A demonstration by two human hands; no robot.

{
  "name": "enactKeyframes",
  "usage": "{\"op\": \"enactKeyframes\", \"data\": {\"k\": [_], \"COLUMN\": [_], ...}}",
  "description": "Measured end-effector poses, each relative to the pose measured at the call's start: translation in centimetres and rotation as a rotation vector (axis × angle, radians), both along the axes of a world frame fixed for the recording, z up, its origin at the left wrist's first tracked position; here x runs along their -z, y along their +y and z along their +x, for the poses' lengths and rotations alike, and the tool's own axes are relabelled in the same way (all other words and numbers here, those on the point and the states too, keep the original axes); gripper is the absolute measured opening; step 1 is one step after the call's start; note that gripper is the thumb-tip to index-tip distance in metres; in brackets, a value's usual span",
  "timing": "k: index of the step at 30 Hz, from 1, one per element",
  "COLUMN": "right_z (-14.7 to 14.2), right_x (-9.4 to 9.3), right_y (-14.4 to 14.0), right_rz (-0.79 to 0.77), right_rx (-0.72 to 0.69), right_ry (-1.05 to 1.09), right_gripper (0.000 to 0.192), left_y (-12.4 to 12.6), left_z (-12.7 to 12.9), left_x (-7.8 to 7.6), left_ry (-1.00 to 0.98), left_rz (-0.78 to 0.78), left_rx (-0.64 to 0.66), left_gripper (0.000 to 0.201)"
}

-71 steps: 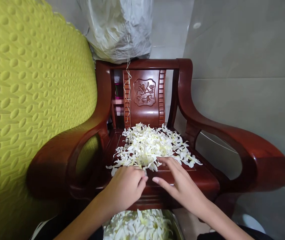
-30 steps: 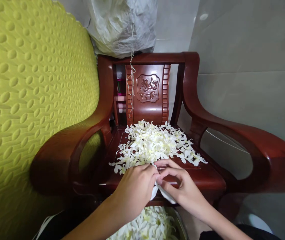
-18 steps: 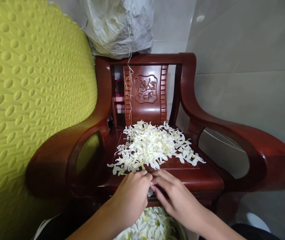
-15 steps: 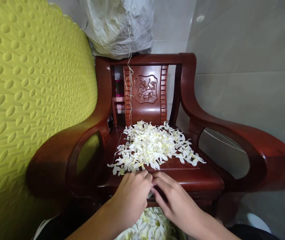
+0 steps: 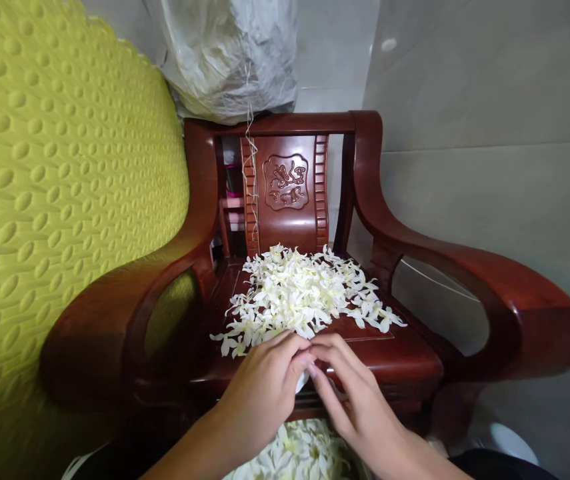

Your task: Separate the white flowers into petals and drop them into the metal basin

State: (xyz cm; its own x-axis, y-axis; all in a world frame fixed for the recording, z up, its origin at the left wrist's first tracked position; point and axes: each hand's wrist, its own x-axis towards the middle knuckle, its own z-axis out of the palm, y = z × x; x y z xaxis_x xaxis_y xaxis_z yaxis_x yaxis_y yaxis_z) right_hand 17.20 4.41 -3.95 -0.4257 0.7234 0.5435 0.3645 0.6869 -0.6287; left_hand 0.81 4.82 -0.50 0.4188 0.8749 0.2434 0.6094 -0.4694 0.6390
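My left hand (image 5: pixel 263 380) and my right hand (image 5: pixel 357 393) meet at the fingertips just in front of the chair seat's edge. Both are closed in a pinch. Between them a bit of a white flower (image 5: pixel 302 382) shows below my left thumb; the fingers hide most of it. Beyond my hands, a loose heap of white flowers (image 5: pixel 299 287) with pale yellow-green middles covers much of the wooden seat. More white flowers (image 5: pixel 295 450) lie below my wrists, in something whose rim my arms mostly hide.
The dark red wooden armchair (image 5: pixel 405 370) has broad curved arms on both sides. A yellow dimpled mat (image 5: pixel 75 167) stands along the left. At the chair back sits a white plastic bag (image 5: pixel 235 60), with pale strings (image 5: pixel 251 157) hanging down. A grey tiled wall (image 5: pixel 475 100) rises at right.
My left hand has turned so its thumb shows, and both hands' fingertips sit slightly higher. More of the white piece between them is visible. The view has shifted a little; the heap looks the same.
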Motion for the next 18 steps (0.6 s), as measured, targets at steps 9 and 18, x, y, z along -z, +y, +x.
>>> {"op": "enactKeyframes", "data": {"k": [9, 18], "right_z": [0.04, -0.89], "right_x": [0.26, -0.45], "right_y": [0.21, -0.43], "right_rz": [0.170, -0.372], "right_rx": [0.012, -0.037], "right_ry": [-0.150, 0.232], "right_gripper": [0.026, 0.010], "left_y": [0.06, 0.66], "left_z": [-0.08, -0.66], "left_x": [-0.31, -0.35], "left_ry": [-0.040, -0.206], "left_rz": [-0.094, -0.112], "left_rx": [-0.050, -0.102], "left_gripper": [0.021, 0.016]}}
